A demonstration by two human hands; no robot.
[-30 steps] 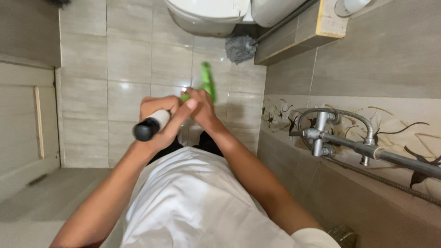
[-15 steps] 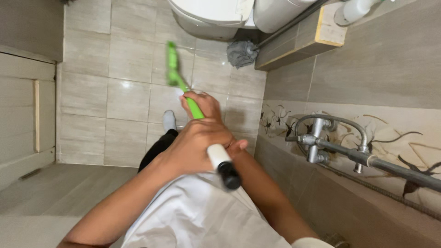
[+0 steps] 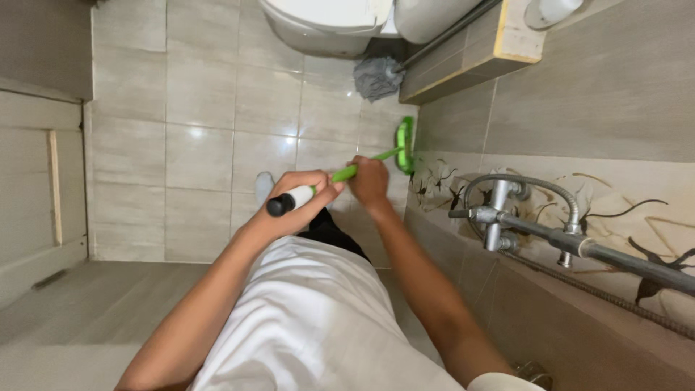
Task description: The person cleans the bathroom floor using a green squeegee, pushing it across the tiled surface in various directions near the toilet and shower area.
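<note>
Both my hands grip a long-handled green scrubbing brush [image 3: 404, 145]. My left hand [image 3: 293, 205] is closed around the white and black grip at the handle's end. My right hand [image 3: 369, 181] holds the green shaft further along. The green brush head sits where the tiled floor [image 3: 203, 145] meets the patterned wall, just past my right hand. My white shirt and dark trousers fill the lower middle of the view, with one white sock showing beside my left hand.
A white toilet [image 3: 326, 22] stands at the top, with a grey cloth [image 3: 376, 76] below it next to a tiled ledge [image 3: 470, 54]. A chrome mixer tap [image 3: 499, 213] with hose juts from the right wall. A door [image 3: 43, 181] is at left.
The brush has swung across the floor, from pointing up-left half a second ago to the right wall base now. My left hand moved up and left with the handle end.
</note>
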